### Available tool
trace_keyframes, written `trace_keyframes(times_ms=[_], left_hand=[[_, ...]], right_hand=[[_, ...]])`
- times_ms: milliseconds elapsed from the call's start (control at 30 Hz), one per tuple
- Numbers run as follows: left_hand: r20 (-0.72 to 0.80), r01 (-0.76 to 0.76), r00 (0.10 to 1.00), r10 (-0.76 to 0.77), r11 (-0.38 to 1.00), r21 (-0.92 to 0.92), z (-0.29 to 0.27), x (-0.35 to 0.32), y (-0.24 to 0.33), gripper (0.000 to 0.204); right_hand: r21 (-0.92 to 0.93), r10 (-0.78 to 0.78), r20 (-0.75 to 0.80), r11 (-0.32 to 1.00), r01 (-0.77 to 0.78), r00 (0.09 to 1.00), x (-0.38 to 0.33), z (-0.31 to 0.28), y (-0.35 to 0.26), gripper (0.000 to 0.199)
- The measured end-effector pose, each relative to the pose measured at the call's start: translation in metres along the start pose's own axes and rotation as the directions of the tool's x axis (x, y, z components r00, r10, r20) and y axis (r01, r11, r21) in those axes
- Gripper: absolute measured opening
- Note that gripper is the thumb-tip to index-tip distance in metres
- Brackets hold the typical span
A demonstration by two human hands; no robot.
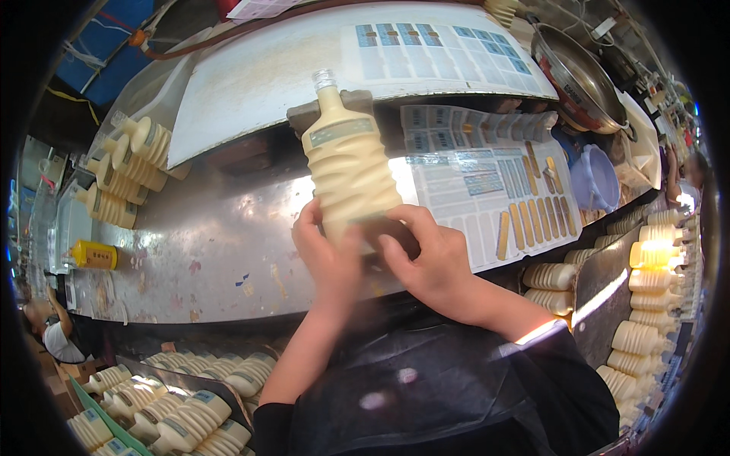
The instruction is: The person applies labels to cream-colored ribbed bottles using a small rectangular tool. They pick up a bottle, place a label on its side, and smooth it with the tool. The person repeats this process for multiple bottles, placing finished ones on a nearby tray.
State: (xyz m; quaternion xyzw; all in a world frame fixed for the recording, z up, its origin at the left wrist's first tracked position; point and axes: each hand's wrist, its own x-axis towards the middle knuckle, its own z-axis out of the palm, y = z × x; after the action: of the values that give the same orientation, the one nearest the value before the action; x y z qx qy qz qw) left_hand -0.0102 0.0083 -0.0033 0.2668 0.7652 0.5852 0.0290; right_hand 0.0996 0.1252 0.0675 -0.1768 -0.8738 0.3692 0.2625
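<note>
A cream-coloured bottle (351, 171) with a wavy ribbed body lies in front of me, its clear threaded neck pointing away. A greyish label band crosses its shoulder. The neck end rests against a brown padded block (304, 116). My left hand (328, 247) grips the lower left side of the bottle, its thumb side smeared by motion. My right hand (435, 262) is curled at the lower right, with index finger and thumb around the bottle's base. Just right of the bottle lie label sheets (487, 254) with gold and blue strips, some backing spaces bare.
Several similar bottles (125, 171) are stacked at the left by a yellow container (94, 254). A white board (251, 83) spans the back of the metal table (205, 266). A metal pan (582, 80) and a lilac bucket (595, 178) stand right. Crates of bottles (182, 422) flank me below.
</note>
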Motion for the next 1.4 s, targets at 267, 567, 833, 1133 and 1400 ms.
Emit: trace_keyframes(times_ms=[267, 567, 833, 1133, 1400], left_hand=[[-0.027, 0.025, 0.999, -0.026, 0.998, -0.050, 0.006, 0.001, -0.007, 0.057], [0.052, 0.218, 0.975, -0.215, 0.895, -0.388, -0.005, 0.004, -0.006, 0.047], [0.141, 0.303, 0.951, -0.276, 0.736, -0.606, -0.018, 0.012, -0.008, 0.032], [0.120, 0.253, 0.967, -0.223, 0.835, -0.488, -0.021, 0.016, 0.004, 0.039], [-0.034, 0.094, 0.994, -0.102, 0.980, -0.176, -0.008, 0.027, -0.011, 0.040]], right_hand=[[0.066, 0.335, -0.026, 0.941, -0.333, 0.942, 0.003, -0.016, 0.023, 0.031], [-0.273, -0.468, -0.140, 0.865, 0.421, 0.872, 0.025, -0.018, 0.016, 0.027], [-0.282, -0.732, 0.171, 0.605, 0.745, 0.659, 0.013, 0.006, -0.024, 0.018], [-0.325, -0.380, 0.201, 0.844, 0.427, 0.903, 0.011, -0.017, -0.016, 0.022], [-0.288, -0.069, -0.013, 0.955, 0.063, 0.998, 0.002, -0.010, 0.000, 0.026]])
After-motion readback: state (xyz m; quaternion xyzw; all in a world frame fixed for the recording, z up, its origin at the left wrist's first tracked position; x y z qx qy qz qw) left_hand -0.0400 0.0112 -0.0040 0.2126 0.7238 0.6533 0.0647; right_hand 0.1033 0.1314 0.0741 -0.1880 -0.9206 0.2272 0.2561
